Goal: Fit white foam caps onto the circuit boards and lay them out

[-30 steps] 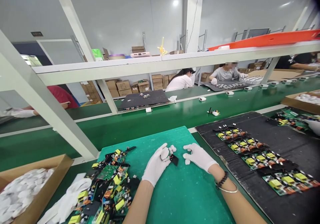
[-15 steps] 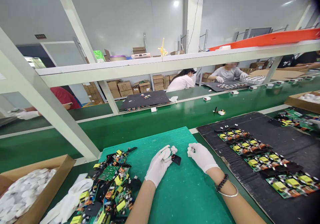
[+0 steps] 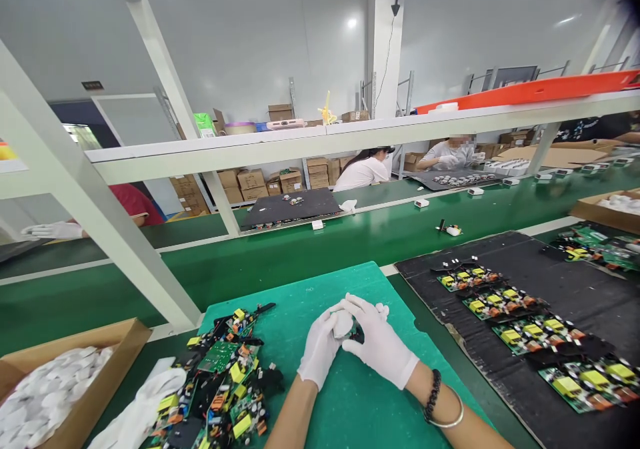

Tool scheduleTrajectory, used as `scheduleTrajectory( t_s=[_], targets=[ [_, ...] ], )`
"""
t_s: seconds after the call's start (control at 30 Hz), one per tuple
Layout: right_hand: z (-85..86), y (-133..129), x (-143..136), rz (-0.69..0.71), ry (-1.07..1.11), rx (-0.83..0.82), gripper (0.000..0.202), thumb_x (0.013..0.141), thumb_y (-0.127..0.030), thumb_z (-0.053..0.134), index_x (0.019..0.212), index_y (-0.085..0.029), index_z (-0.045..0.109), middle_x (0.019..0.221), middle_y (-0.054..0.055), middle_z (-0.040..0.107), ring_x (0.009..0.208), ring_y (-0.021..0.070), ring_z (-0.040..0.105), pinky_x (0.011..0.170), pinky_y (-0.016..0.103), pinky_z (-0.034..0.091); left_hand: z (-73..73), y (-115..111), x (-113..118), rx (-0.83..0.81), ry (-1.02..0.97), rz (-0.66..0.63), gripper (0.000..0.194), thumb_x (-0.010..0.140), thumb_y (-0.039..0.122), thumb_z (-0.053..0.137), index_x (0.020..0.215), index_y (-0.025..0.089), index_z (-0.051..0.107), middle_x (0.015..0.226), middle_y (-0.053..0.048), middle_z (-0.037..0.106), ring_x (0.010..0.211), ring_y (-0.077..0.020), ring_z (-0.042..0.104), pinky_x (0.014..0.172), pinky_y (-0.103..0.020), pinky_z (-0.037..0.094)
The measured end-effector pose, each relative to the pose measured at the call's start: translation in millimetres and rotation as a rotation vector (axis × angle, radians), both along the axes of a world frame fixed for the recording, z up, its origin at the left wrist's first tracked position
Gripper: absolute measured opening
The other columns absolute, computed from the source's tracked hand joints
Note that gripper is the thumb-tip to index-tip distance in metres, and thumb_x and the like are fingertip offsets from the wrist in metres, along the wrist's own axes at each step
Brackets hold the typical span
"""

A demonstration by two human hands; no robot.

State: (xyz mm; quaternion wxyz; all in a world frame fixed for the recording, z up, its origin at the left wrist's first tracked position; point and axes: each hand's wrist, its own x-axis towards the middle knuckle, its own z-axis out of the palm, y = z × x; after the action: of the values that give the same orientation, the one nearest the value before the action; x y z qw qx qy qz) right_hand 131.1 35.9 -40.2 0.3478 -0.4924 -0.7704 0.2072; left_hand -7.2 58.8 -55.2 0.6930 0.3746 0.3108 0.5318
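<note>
Over the green mat [image 3: 400, 395], both my gloved hands close around a small white round piece [image 3: 343, 324]. My left hand [image 3: 320, 350] grips it from the left, with its fingers partly behind the piece. My right hand [image 3: 379, 343] has its fingers curved over the top and its thumb below, pinching the same piece. A dark and green bit of circuit board [image 3: 357, 333] shows between the piece and my right hand. Small white lumps [image 3: 383, 310] show just behind my right hand. To the left lies a heap of circuit boards [image 3: 223, 375] with yellow and orange parts.
A cardboard box [image 3: 117, 359] of white pieces stands at the left, near white gloves [image 3: 143, 405]. Rows of circuit boards [image 3: 520, 334] lie on a black sheet [image 3: 450, 289] at the right. Beyond runs a green conveyor [image 3: 280, 259] under a white shelf [image 3: 280, 143]; people sit across it.
My right hand has moved left to meet my left hand. A white round piece now shows between them, and the black flap that hung by my left hand is no longer visible. The view has tilted up slightly.
</note>
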Motion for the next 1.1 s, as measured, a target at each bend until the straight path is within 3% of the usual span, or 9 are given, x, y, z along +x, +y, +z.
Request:
scheduleTrajectory(
  t_s=[0.13, 0.33, 0.4, 0.57, 0.7, 0.83, 0.93, 1.1],
  targets=[
    [-1.8, 0.7, -3.5, -0.036, -0.029, 0.017, 0.058, 0.063, -0.011, 0.060, 0.117, -0.028, 0.046, 0.128, 0.003, 0.042, 0.121, 0.0209, 0.034, 0.102, 0.040, 0.021, 1.9, 0.6, 3.5, 0.021, 0.045, 0.036, 0.029, 0.066, 0.027, 0.058, 0.090, 0.014, 0.067, 0.104, -0.011, 0.062, 0.096, -0.0237, 0.053, 0.086, -0.034, 0.038],
    [3.2, -3.2, -5.7, -0.015, -0.008, 0.022, 0.051, 0.063, -0.013, 0.062, 0.111, -0.027, 0.051, 0.123, 0.006, 0.047, 0.119, 0.0237, 0.037, 0.101, 0.045, 0.020, -11.1, 1.4, 7.4, 0.011, 0.091, 0.165, 0.020, 0.064, 0.027, 0.060, 0.077, 0.013, 0.067, 0.078, -0.005, 0.066, 0.071, -0.0169, 0.054, 0.069, -0.028, 0.040],
    [5.5, -4.9, -6.2, -0.018, 0.002, 0.017, 0.050, 0.063, -0.012, 0.062, 0.110, -0.027, 0.051, 0.122, 0.006, 0.048, 0.118, 0.0242, 0.038, 0.101, 0.046, 0.020, -13.0, 2.7, 7.9, 0.004, 0.080, 0.163, 0.020, 0.064, 0.027, 0.060, 0.076, 0.013, 0.067, 0.079, -0.005, 0.065, 0.071, -0.0160, 0.053, 0.068, -0.027, 0.040],
    [7.9, -4.6, -4.6, 0.023, 0.040, 0.004, 0.053, 0.064, -0.008, 0.059, 0.112, -0.029, 0.049, 0.124, 0.004, 0.047, 0.122, 0.0228, 0.033, 0.102, 0.046, 0.018, -3.8, 3.0, 7.6, -0.040, -0.001, 0.055, 0.020, 0.067, 0.028, 0.055, 0.076, 0.015, 0.066, 0.075, -0.005, 0.062, 0.069, -0.0149, 0.050, 0.069, -0.027, 0.039],
    [6.6, -1.7, -0.6, 0.068, 0.136, -0.015, 0.047, 0.068, -0.013, 0.058, 0.112, -0.027, 0.050, 0.123, 0.004, 0.047, 0.124, 0.0206, 0.032, 0.101, 0.041, 0.026, 3.2, -2.2, 4.7, -0.051, -0.059, -0.106, 0.026, 0.069, 0.022, 0.055, 0.092, 0.013, 0.063, 0.075, -0.005, 0.058, 0.064, -0.0125, 0.048, 0.064, -0.027, 0.038],
    [4.3, 1.4, 4.6, 0.075, 0.160, -0.068, 0.043, 0.067, -0.020, 0.062, 0.109, -0.026, 0.053, 0.123, 0.004, 0.048, 0.120, 0.0212, 0.037, 0.099, 0.039, 0.030, 1.4, -5.5, 3.0, -0.045, -0.143, -0.251, 0.033, 0.069, 0.014, 0.055, 0.102, 0.011, 0.058, 0.076, -0.005, 0.054, 0.062, -0.0097, 0.045, 0.058, -0.023, 0.034],
    [4.6, 2.7, 7.5, 0.065, 0.153, -0.101, 0.044, 0.066, -0.024, 0.064, 0.108, -0.027, 0.055, 0.124, 0.005, 0.048, 0.117, 0.0224, 0.041, 0.099, 0.041, 0.031, 2.3, -6.5, 2.7, -0.051, -0.149, -0.287, 0.035, 0.070, 0.012, 0.053, 0.105, 0.011, 0.056, 0.081, -0.007, 0.054, 0.067, -0.0117, 0.047, 0.059, -0.024, 0.035],
    [13.2, 0.5, 10.2, 0.070, 0.151, -0.073, 0.047, 0.065, -0.021, 0.063, 0.110, -0.029, 0.052, 0.126, 0.002, 0.048, 0.118, 0.0214, 0.041, 0.101, 0.042, 0.026, 14.7, -10.3, 0.2, -0.124, -0.212, -0.321, 0.030, 0.080, 0.025, 0.046, 0.104, 0.013, 0.056, 0.088, -0.008, 0.056, 0.074, -0.0133, 0.048, 0.061, -0.024, 0.036]
  ],
)
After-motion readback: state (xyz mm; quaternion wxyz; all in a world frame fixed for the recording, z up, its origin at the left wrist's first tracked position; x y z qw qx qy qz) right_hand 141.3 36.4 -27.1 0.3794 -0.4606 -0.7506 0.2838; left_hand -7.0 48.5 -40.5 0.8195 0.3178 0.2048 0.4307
